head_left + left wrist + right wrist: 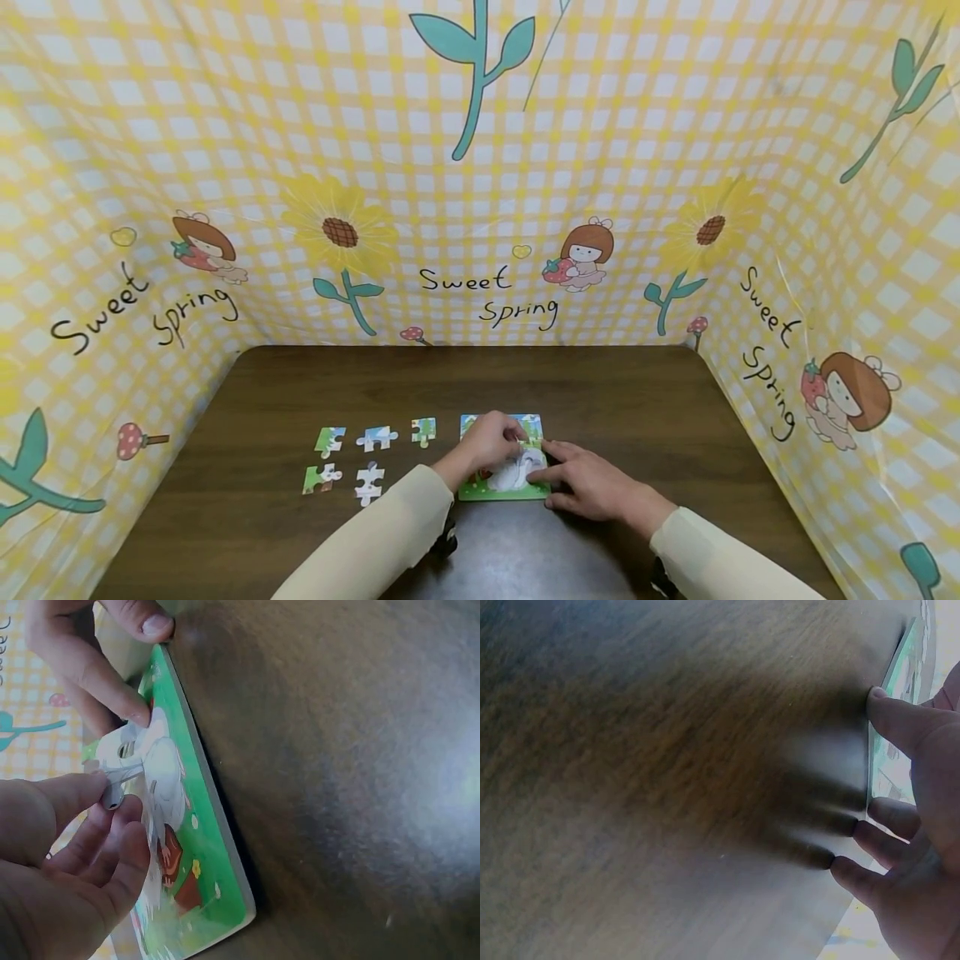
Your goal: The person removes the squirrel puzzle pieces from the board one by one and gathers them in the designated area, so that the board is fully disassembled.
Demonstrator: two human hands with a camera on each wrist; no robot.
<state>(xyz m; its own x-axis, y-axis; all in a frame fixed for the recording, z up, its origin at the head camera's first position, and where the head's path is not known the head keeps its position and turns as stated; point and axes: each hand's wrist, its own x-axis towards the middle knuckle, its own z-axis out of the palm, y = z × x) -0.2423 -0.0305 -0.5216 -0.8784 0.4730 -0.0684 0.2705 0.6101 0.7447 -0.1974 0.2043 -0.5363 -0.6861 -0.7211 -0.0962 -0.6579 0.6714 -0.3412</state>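
Observation:
A puzzle board (502,494) with a green border and a white animal picture lies on the table. My left hand (487,442) is over its upper part. Between thumb and fingertips it pinches a small puzzle piece (113,796), tilted up from the picture in the left wrist view; the head view hides this piece behind the hand. At the board's right side, my right hand (592,485) lies with fingers spread. One of its fingertips (139,714) touches the picture, while its other fingers (855,877) reach down to the table along the edge.
Left of the board, several loose puzzle pieces lie apart in two rows, among them a green one (329,441), a blue and white one (377,437) and a white one (369,482). The brown table (600,383) is enclosed by a yellow checked cloth (465,225).

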